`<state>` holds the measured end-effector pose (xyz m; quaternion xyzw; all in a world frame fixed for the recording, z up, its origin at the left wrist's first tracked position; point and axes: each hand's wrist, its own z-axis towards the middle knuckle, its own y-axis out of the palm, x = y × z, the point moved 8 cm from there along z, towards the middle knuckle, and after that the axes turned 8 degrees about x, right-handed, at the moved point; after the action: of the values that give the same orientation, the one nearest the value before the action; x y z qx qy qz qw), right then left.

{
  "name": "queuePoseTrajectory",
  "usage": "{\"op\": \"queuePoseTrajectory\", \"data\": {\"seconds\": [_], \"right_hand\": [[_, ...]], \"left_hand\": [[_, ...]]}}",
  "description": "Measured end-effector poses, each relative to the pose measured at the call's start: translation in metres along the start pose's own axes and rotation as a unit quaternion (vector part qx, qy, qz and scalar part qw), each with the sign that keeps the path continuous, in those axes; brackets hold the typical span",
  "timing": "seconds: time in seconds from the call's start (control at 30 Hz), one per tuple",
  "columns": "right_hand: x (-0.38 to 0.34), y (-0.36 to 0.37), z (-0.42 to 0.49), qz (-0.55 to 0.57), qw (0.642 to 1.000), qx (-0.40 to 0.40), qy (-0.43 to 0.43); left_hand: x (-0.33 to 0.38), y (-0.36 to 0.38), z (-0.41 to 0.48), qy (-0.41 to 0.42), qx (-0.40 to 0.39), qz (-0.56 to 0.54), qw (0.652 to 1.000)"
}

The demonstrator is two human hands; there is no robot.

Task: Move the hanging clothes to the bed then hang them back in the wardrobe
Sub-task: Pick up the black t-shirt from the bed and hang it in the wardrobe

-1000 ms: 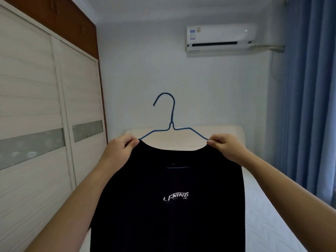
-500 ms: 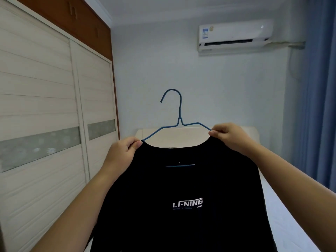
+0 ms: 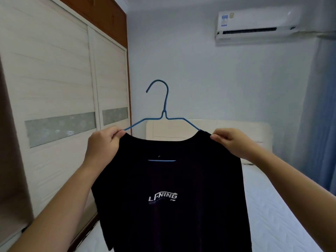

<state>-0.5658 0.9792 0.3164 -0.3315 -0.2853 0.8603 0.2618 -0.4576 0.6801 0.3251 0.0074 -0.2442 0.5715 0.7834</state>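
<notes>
- Left grip [image 3: 103, 144] is clenched on the left shoulder of the black T-shirt [image 3: 172, 197], pinching fabric between thumb and curled fingers at the end of the blue wire hanger [image 3: 164, 113].
- Right grip [image 3: 232, 142] pinches the opposite shoulder in the same manner, just below the hanger's right arm.
- The T-shirt hangs in mid-air at chest height, with the wardrobe [image 3: 54, 88] to the left and the bed [image 3: 272, 215] behind and to the right.
- The two-point hold keeps both shoulders spread over the hanger, so the garment probably stays seated.
- The hook stands upright and free, ready to catch a rail.
- The wardrobe door panels in view are closed.
- Whether the garment is bound for bed or wardrobe cannot be determined.
</notes>
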Motion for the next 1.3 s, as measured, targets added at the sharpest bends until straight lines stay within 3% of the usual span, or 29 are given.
{"op": "queuePoseTrajectory", "data": {"seconds": [0.23, 0.43, 0.63, 0.87, 1.03, 1.2, 1.3], "right_hand": [[-0.029, 0.081, -0.011, 0.035, 0.994, -0.094, -0.041], [-0.098, 0.168, -0.024, 0.198, 0.962, -0.186, -0.040], [-0.233, 0.268, -0.063, 0.298, 0.903, -0.302, -0.063], [-0.416, 0.359, -0.146, 0.329, 0.862, -0.363, -0.128], [-0.552, 0.421, -0.232, 0.387, 0.803, -0.438, -0.119], [-0.626, 0.465, -0.298, 0.419, 0.753, -0.500, -0.085], [-0.652, 0.483, -0.323, 0.422, 0.746, -0.508, -0.088]], "left_hand": [[-0.049, -0.065, -0.036, -0.080, 0.032, 0.094, 0.992], [-0.106, -0.159, -0.072, -0.155, 0.039, 0.163, 0.974], [-0.162, -0.306, -0.137, -0.234, 0.026, 0.242, 0.941], [-0.213, -0.496, -0.217, -0.313, 0.079, 0.295, 0.899], [-0.241, -0.639, -0.279, -0.365, 0.129, 0.339, 0.857], [-0.255, -0.723, -0.333, -0.424, 0.134, 0.365, 0.818], [-0.263, -0.749, -0.360, -0.441, 0.147, 0.371, 0.804]]}}
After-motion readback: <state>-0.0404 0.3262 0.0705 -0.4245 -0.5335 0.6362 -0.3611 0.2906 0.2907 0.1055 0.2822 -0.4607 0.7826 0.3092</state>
